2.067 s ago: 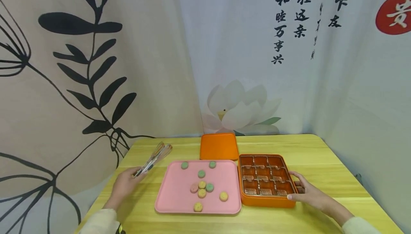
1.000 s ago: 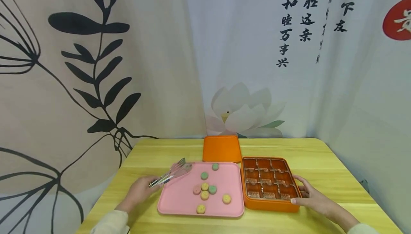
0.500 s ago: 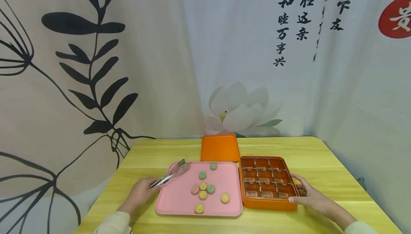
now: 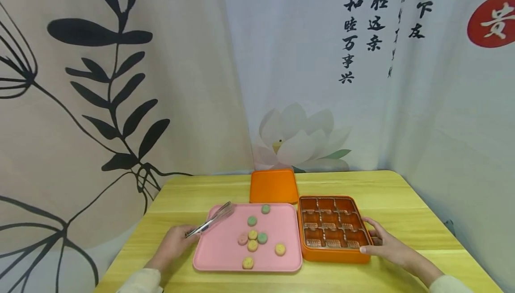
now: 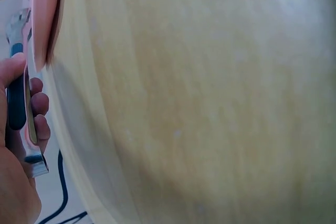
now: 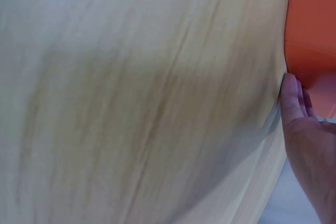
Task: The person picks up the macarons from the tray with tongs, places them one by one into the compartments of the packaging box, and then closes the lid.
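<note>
My left hand point(image 4: 174, 244) grips metal tongs point(image 4: 209, 220) by their dark-sided handle, thumb on one arm and fingers round the other. Their tips reach over the far left corner of a pink tray point(image 4: 217, 257); whether they touch a cookie there is unclear. Small round cookies lie on the tray: green ones such as the far green cookie point(image 4: 265, 209), several yellow ones such as the near yellow cookie point(image 4: 248, 263), and one pink cookie point(image 4: 242, 239). My right hand point(image 4: 386, 243) rests its fingers and thumb against the right side of an orange box point(image 4: 335, 255) with a nine-compartment insert.
Behind the tray lies a flat orange lid point(image 4: 274, 186). Box and tray stand side by side on a yellow wood-grain table point(image 4: 225, 282). A printed curtain point(image 4: 201, 83) hangs behind the table.
From left of the tray, the tongs have come right over its far left corner, and their arms look closer together. The green cookie seen there earlier is hidden. My right hand stays at the box.
</note>
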{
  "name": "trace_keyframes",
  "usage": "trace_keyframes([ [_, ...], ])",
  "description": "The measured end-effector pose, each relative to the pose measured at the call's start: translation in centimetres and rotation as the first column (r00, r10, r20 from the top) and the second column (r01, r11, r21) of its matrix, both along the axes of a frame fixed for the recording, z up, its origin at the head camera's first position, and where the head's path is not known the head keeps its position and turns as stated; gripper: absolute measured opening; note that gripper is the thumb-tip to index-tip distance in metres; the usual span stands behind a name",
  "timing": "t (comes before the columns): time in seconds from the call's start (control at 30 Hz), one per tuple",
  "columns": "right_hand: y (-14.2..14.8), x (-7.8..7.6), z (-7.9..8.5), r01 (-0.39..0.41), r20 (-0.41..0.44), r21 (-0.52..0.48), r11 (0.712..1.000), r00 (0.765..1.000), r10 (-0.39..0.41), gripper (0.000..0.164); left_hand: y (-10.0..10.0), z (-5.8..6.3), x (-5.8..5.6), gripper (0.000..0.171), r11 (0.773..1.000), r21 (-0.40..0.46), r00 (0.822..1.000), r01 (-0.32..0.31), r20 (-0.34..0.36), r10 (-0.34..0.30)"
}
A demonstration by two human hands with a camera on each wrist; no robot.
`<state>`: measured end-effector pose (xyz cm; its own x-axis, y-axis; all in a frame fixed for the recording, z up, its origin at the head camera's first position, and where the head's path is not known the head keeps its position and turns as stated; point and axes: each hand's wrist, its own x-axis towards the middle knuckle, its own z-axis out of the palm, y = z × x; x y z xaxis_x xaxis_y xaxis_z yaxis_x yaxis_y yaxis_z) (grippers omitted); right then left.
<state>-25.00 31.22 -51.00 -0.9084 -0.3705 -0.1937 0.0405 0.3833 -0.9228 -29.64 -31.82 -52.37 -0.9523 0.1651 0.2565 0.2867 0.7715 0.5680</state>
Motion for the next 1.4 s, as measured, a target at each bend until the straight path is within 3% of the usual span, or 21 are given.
trace_keyframes([
  [0.27,0.1,0.2,0.3,0.0,0.008,0.003,1.0,1.0,0.0,0.088,0.5,0.4,-0.2,0.007,1.0,0.005,1.0,-0.003,0.008,0.003],
  [0.7,0.4,0.3,-0.2,0.007,0.009,-0.018,1.0,1.0,-0.007,0.087,2.9,1.8,-0.2,0.021,0.995,0.067,0.995,0.079,0.047,-0.083],
  [0.87,0.3,0.3,-0.2,0.005,0.003,-0.021,1.0,1.0,-0.005,0.087,4.1,2.4,-0.2,0.018,0.987,0.09,0.989,0.134,0.051,-0.138],
  [1.2,-0.1,0.1,-0.2,-0.002,-0.009,-0.039,0.999,1.0,0.002,0.089,7.3,4.1,0.1,0.013,0.958,0.102,0.959,0.268,0.065,-0.275],
  [1.4,0.0,0.0,-0.2,-0.005,-0.008,-0.036,0.999,1.0,0.004,0.088,10.0,5.0,0.1,0.012,0.925,0.103,0.926,0.365,0.061,-0.372],
])
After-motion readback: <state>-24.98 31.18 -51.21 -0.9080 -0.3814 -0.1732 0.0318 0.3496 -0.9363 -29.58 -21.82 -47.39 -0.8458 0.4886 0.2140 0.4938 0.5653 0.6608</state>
